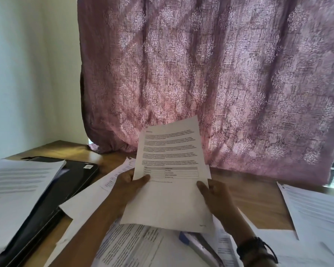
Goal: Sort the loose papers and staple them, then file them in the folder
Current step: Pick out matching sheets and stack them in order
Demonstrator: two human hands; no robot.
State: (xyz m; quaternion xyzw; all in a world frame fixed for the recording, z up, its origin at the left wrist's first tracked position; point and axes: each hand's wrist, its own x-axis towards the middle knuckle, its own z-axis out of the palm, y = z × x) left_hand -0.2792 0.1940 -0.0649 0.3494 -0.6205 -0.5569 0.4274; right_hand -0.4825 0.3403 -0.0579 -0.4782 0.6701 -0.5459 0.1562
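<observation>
Head view, items listed from the held page outward.

1. Printed sheet [170, 180]: raised clear of the table, tilted back, over the middle of the near edge. Text and a small table fill its upper half and the lower half is blank.
2. My left hand [131, 182]: grips the sheet's left edge, thumb on the front and fingers behind.
3. My right hand [214, 197]: pinches the right edge, thumb on the front. A dark wristband [256, 247] sits on that wrist.
4. Loose papers [127, 245]: overlapping along the near edge, under my forearms. A long white sheet [93, 197] runs from beneath my left hand towards the back.
5. Blue-and-white object [193, 243]: lying among those papers, too blurred to name.
6. Black folder [75, 180]: flat at the left edge, with a thick stack of papers [17, 189] covering most of it.
7. Further pages [316, 209]: spread at the right edge.
8. Wooden table [249, 199]: bare wood shows between the held sheet and the right-hand pages, and in the far left corner.
9. Mauve patterned curtain [201, 74]: hangs along the far edge, its hem resting on the wood.
</observation>
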